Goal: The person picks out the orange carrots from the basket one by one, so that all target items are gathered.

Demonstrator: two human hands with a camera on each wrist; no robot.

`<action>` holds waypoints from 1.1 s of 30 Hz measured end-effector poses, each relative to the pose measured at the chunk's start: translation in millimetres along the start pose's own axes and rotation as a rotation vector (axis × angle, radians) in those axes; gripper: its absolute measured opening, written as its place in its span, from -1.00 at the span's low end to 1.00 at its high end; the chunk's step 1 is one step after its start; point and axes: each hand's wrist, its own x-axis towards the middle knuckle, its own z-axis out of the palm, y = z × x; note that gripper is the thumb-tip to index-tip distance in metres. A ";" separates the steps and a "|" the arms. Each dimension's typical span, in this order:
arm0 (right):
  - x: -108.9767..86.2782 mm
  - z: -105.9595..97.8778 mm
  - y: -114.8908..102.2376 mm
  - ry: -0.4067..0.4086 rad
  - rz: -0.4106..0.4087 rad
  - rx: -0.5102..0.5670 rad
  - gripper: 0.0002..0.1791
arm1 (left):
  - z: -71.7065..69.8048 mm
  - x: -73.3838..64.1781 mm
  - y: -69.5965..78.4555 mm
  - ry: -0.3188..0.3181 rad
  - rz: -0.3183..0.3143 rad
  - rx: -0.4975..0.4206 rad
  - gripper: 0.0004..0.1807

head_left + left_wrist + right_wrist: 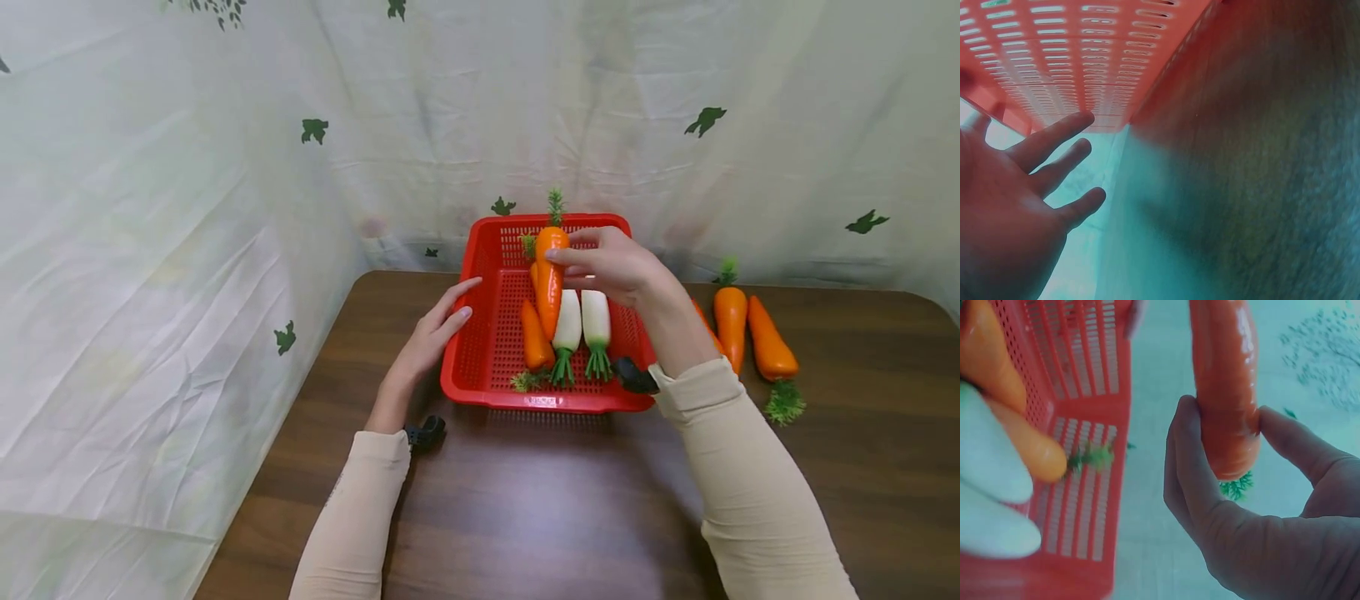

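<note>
My right hand (pixel 611 262) pinches an orange carrot (pixel 550 279) between thumb and fingers, above the red slotted basket (pixel 453 375). The held carrot (pixel 1225 381) has its leafy green end past my hand in the right wrist view. Inside the basket lie a carrot (pixel 536 337), another carrot (pixel 1038 453) partly hidden behind the held one in the head view, and two white radishes (pixel 567 321) with green stems toward the front. My left hand (pixel 431 333) is at the basket's left rim, thumb over it; its other fingers (pixel 1060 140) are spread along the outer wall.
On the brown wooden table (pixel 525 500), right of the basket, lie a carrot (pixel 730 325), a second carrot (pixel 771 337) and a third one partly behind my right forearm. A pale leaf-patterned curtain (pixel 465 108) hangs behind and to the left.
</note>
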 end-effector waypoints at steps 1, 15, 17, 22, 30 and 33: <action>-3.4 -5.1 2.7 0.002 -0.009 0.006 -0.22 | 0.0 0.0 0.6 -0.004 -0.004 -0.006 -0.43; -55.7 -56.0 46.6 0.085 -0.106 0.054 -0.31 | 1.9 -10.3 36.8 -0.035 -0.033 -0.007 -0.40; -59.3 -59.8 52.3 0.089 -0.120 0.121 -0.35 | 1.3 -8.2 30.6 -0.031 -0.034 -0.022 -0.39; -63.0 -63.2 58.0 0.077 -0.151 0.210 -0.43 | -1.2 -3.3 9.0 -0.008 -0.039 -0.033 -0.40; -67.6 -65.9 59.0 0.104 -0.149 0.211 -0.37 | -0.3 -0.8 3.8 -0.003 -0.009 -0.002 -0.44; -70.2 -71.9 60.8 0.112 -0.139 0.196 -0.31 | 0.4 -0.8 4.0 -0.006 -0.012 -0.006 -0.43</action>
